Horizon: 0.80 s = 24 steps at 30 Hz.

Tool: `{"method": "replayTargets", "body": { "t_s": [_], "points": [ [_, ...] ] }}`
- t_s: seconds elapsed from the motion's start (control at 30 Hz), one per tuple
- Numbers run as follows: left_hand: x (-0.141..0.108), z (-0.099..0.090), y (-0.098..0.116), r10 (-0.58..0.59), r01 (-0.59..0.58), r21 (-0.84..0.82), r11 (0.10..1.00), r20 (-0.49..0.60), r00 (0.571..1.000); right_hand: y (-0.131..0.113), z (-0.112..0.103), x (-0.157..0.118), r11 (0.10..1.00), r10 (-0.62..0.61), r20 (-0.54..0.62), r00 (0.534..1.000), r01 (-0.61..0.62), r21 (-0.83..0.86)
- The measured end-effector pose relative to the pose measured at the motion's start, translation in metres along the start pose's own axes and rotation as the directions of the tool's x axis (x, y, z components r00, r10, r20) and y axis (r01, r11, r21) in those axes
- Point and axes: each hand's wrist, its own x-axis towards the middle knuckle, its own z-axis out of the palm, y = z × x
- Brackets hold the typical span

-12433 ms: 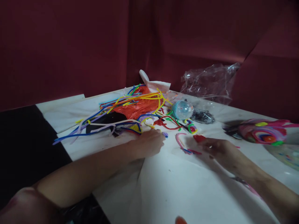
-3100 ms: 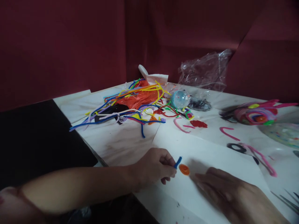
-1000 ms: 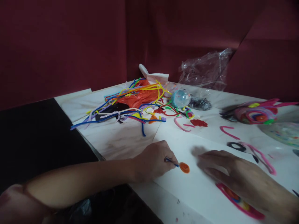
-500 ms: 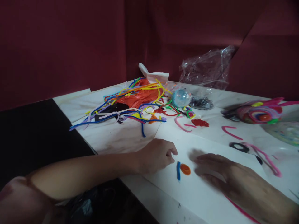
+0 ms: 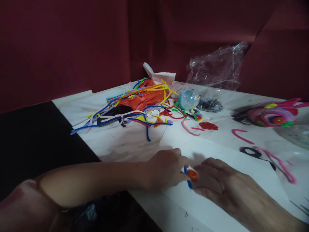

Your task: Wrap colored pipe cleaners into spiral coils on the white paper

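On the white paper (image 5: 229, 170) a short blue pipe cleaner strip (image 5: 189, 184) lies against a small orange pipe cleaner coil (image 5: 193, 175). My left hand (image 5: 166, 169) reaches in from the left, thumb and index finger closed at the blue strip and partly covering it. From the right comes my right hand (image 5: 224, 180), palm down. Its fingers and thumb are apart, with the tips at the right edge of the orange coil. Whether they press on the coil is hard to tell.
Behind the hands lies a tangle of coloured pipe cleaners (image 5: 135, 117) on red plastic (image 5: 142, 100). A clear bluish ball (image 5: 188, 100) and a crumpled clear bag (image 5: 217, 67) are farther back. On the right are a colourful fish-like figure (image 5: 272, 114), pink pieces (image 5: 243, 137) and a black ring (image 5: 251, 152).
My left hand has moved right onto the blue strip, its fingers closing there. My right hand has come left to the orange coil. The view has shifted slightly.
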Motion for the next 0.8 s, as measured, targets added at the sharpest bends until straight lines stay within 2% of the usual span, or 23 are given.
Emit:
{"method": "replayTargets", "body": {
  "t_s": [0.07, 0.17, 0.37, 0.5, 0.6, 0.67, 0.73, 0.8],
  "points": [
    [0.000, 0.002, 0.000, -0.005, 0.005, 0.014, 1.000, -0.006, 1.000, 0.000, 0.002, 0.000, 0.997, -0.031, -0.050, 0.998, 0.027, -0.078],
    [-0.001, 0.003, -0.001, -0.009, 0.010, 0.026, 1.000, -0.013, 1.000, 0.001, 0.004, 0.001, 0.989, -0.077, -0.062, 0.995, 0.068, -0.128],
    [-0.009, 0.001, -0.001, 0.033, -0.031, 0.045, 0.998, -0.051, 0.998, 0.001, 0.010, 0.002, 0.995, -0.064, -0.070, 0.996, 0.058, -0.082],
    [-0.013, -0.002, 0.000, 0.049, -0.048, 0.052, 0.998, -0.028, 0.998, -0.003, 0.014, 0.006, 0.998, -0.045, -0.076, 0.996, 0.042, -0.049],
    [-0.013, -0.003, 0.002, 0.044, -0.044, 0.069, 0.997, 0.001, 0.999, -0.005, 0.012, 0.011, 0.999, 0.025, -0.008, 1.000, -0.025, 0.043],
    [-0.013, -0.004, 0.003, 0.046, -0.046, 0.086, 0.995, 0.008, 0.999, -0.003, 0.007, 0.014, 0.987, 0.045, 0.083, 0.995, -0.057, 0.149],
    [-0.013, -0.004, 0.004, 0.039, -0.039, 0.097, 0.995, 0.009, 0.999, 0.002, 0.000, 0.018, 0.950, 0.055, 0.184, 0.981, -0.108, 0.292],
    [-0.013, -0.004, 0.004, 0.024, -0.025, 0.098, 0.995, 0.014, 1.000, 0.008, -0.003, 0.021, 0.877, 0.084, 0.275, 0.958, -0.202, 0.436]
  ]
}}
